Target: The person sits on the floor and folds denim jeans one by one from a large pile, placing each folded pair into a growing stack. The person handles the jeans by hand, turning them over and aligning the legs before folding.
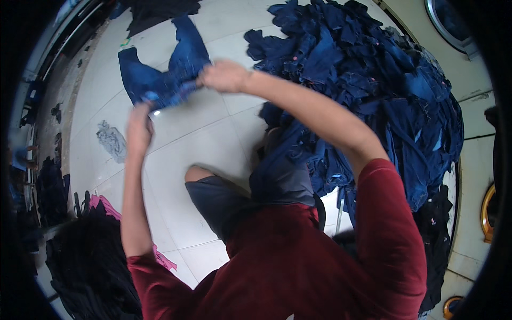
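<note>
A pair of dark blue jeans (165, 80) is stretched out in front of me, its two legs pointing away over the pale floor. At the near left end of the waistband, my left hand (140, 121) is closed on the cloth. My right hand (221, 76) grips the other end of the waistband, fingers wrapped round it. Both arms reach well forward, and the hands are slightly blurred. Whether the leg ends touch the floor I cannot tell.
To my right rises a large heap of blue jeans (368, 80). Black garments (90, 261) are piled at the lower left beside pink cloth (104, 207). A crumpled grey cloth (112, 141) lies on the tiled floor (186, 144). Round machine doors (450, 24) line the right side.
</note>
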`<state>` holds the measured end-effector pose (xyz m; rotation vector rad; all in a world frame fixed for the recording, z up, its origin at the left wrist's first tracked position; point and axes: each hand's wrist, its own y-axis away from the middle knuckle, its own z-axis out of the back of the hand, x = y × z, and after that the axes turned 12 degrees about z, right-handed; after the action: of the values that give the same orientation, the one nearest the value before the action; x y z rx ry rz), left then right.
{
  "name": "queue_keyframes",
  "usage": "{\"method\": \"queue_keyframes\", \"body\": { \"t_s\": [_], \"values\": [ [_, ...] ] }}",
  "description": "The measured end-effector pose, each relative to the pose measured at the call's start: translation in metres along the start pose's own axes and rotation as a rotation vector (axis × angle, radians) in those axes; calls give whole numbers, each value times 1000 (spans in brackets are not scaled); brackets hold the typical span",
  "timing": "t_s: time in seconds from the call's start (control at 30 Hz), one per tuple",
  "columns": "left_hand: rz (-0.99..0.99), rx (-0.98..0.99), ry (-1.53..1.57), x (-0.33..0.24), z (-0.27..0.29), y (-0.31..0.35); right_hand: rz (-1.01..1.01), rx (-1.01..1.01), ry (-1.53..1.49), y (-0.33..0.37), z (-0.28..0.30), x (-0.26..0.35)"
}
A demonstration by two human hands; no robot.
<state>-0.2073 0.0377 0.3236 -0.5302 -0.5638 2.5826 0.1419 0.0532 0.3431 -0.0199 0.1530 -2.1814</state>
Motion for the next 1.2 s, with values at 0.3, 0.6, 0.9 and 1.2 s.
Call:
{"method": "queue_keyframes", "body": {
  "t_s": [0.3,0.6,0.9,1.2],
  "values": [
    [344,696,327,-94,-98,212,-1515,220,-190,240,-156,38],
    [807,701,1111,-148,-170,165,-1141,-174,-294,304,-66,161],
    [1261,735,1952,-201,-184,143,-255,140,-989,247,59,283],
    [87,684,1410,-187,80,69,151,-309,-710,137,159,144]
  ]
}}
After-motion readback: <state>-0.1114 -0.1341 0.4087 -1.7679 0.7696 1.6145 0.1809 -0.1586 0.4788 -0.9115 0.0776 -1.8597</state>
